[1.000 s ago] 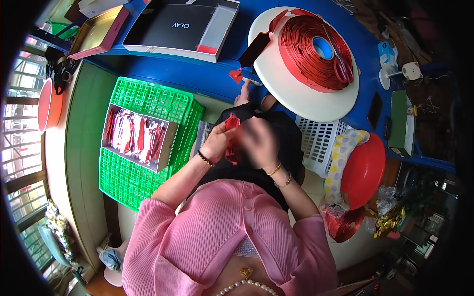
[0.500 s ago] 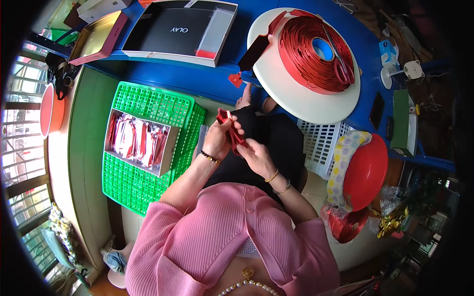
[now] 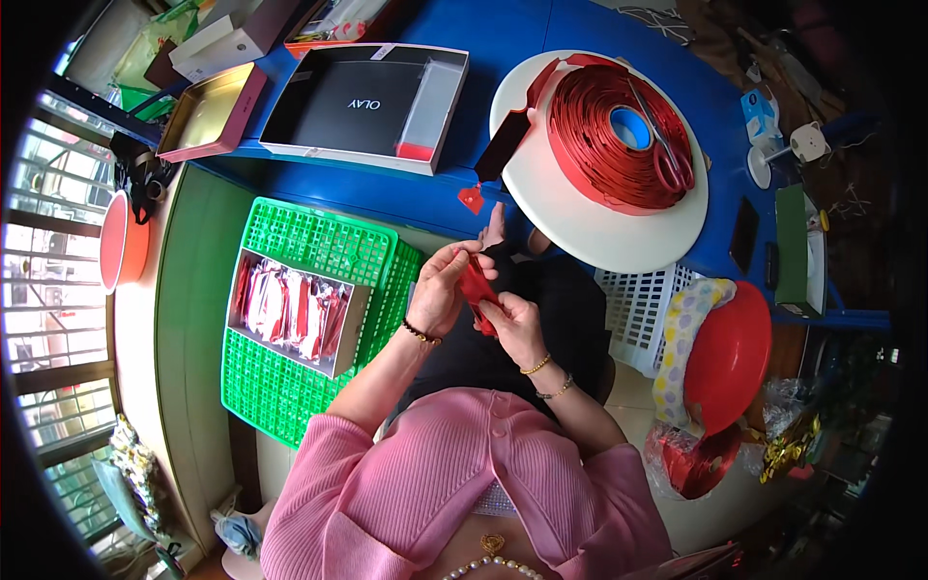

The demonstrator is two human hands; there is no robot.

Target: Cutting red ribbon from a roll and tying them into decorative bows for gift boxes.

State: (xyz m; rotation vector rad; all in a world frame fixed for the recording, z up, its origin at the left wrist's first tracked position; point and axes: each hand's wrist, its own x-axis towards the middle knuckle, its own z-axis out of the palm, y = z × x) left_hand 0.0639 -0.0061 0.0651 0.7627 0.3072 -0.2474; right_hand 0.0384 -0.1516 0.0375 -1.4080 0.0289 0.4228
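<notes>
Above my lap, both hands hold a short strip of shiny red ribbon (image 3: 476, 282). My left hand (image 3: 437, 292) pinches its upper end between thumb and fingers. Lower down, my right hand (image 3: 517, 331) is closed on the other end, thumb on top. The fingers partly cover the ribbon, so its folds are hard to make out. Ahead to the right lies a large roll of red ribbon (image 3: 580, 145) with a blue core, on a round white stand (image 3: 619, 253). A loose tail (image 3: 505, 145) of it hangs over the stand's left edge. Scissors (image 3: 674, 174) rest on the roll.
At left, an open box (image 3: 352, 333) packed with red and white strips sits on an upturned-looking green crate (image 3: 266, 401). A black-lined box (image 3: 329, 101) and a gold-lined one (image 3: 208, 111) stand on the blue table (image 3: 503, 63). A red basin (image 3: 730, 358) is at right.
The view has shifted, so the surroundings appear lower and slightly to the right. The ribbon's gaping upper end is now pinched in my left fingers, and the strip looks flatter.
</notes>
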